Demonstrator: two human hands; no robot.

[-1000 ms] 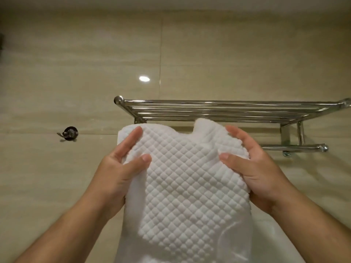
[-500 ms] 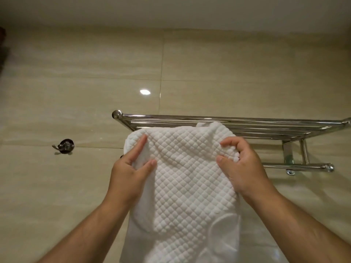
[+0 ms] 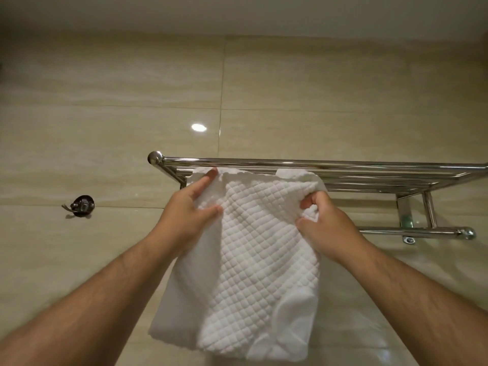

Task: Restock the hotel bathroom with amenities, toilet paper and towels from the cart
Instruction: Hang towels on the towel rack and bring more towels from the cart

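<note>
Head view: towel hangs mid-frame, top edge up at the rack front rail. My left hand pinches its top-left edge; right hand has fingers curled round the top-right corner. Soft, floppy, prob light, waffle weave grips well; best held by both top corners

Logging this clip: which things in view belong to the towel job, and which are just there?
In the job:
towel, gripped near its top by the left hand and right hand
towel rack

Just there:
wall hook
tiled wall
</note>
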